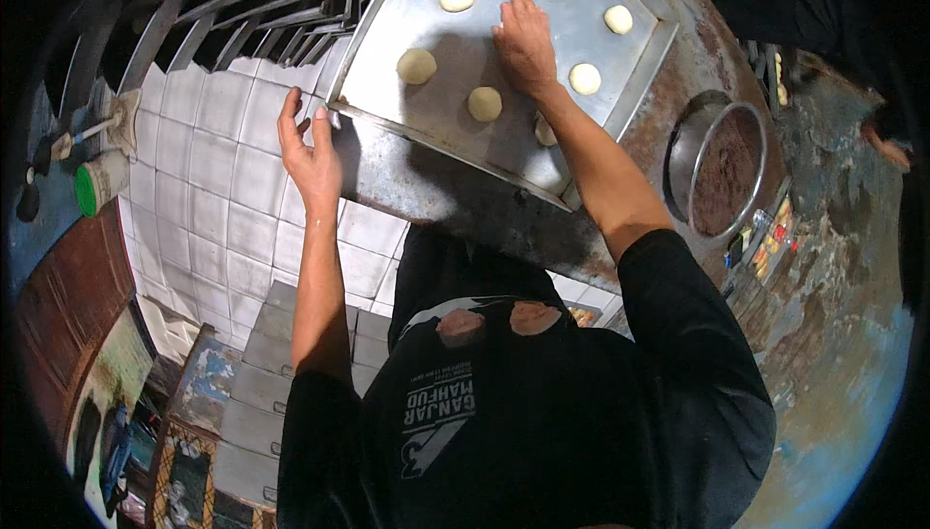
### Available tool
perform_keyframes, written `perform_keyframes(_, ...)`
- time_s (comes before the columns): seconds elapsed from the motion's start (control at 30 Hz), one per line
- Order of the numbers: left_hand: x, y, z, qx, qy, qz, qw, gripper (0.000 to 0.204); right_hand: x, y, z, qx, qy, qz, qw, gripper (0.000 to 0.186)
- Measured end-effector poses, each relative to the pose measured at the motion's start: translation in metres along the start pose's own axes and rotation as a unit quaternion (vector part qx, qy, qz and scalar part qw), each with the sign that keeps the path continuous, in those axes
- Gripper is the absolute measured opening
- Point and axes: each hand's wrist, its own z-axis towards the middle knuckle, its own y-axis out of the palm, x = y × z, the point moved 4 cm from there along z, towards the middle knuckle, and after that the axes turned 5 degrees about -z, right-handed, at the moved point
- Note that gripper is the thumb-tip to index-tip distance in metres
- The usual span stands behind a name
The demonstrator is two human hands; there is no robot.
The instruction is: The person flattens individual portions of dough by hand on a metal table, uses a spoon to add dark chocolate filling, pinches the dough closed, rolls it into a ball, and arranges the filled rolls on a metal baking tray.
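Observation:
A metal baking tray [368, 108] lies on the worn table, with several pale, round dough balls [417, 66] set apart on it. My right hand [526, 45] reaches over the middle of the tray, fingers stretched forward and palm down. No dough shows in it, though what is under the palm is hidden. One dough ball [545, 132] is partly covered by my right forearm. My left hand [312, 156] is raised just outside the tray's left corner, its fingers apart and nothing in them.
Right of the tray stands a round metal bowl [760, 156] of brown crumbly filling. A rack of stacked trays [242, 6] rises at the upper left. Another person's hand [886, 146] shows at the right edge. Metal boxes [247, 422] stand at the lower left.

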Motion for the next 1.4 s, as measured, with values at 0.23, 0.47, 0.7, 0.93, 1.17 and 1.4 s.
perform_keyframes(0.23, -0.031, 0.024, 0.029, -0.069, -0.122, -0.054, 0.989, 0.063, 0.008, -0.034, 0.028, -0.080, 0.124, 0.146, 0.978, 0.076)
perform_keyframes(0.47, -0.056, 0.036, 0.030, -0.200, -0.216, -0.053, 0.954, 0.049, 0.031, -0.066, -0.002, -0.055, 0.239, 0.255, 0.935, 0.064)
perform_keyframes(0.7, -0.055, 0.028, -0.004, -0.186, -0.110, 0.001, 0.976, 0.052, 0.045, -0.132, -0.283, -0.031, 0.428, 0.028, 0.903, 0.081)
perform_keyframes(0.93, 0.024, -0.031, -0.081, -0.151, -0.069, -0.215, 0.962, 0.061, 0.027, -0.103, -0.376, 0.088, 0.507, 0.526, 0.677, 0.035)
perform_keyframes(1.17, 0.193, -0.134, -0.156, -0.160, -0.020, -0.292, 0.943, 0.059, -0.030, -0.289, -0.389, 0.180, 0.354, 0.621, 0.676, 0.044)
perform_keyframes(1.4, 0.320, -0.228, -0.183, -0.140, 0.106, -0.379, 0.908, 0.056, -0.088, -0.477, -0.348, 0.254, 0.202, 0.692, 0.645, 0.059)
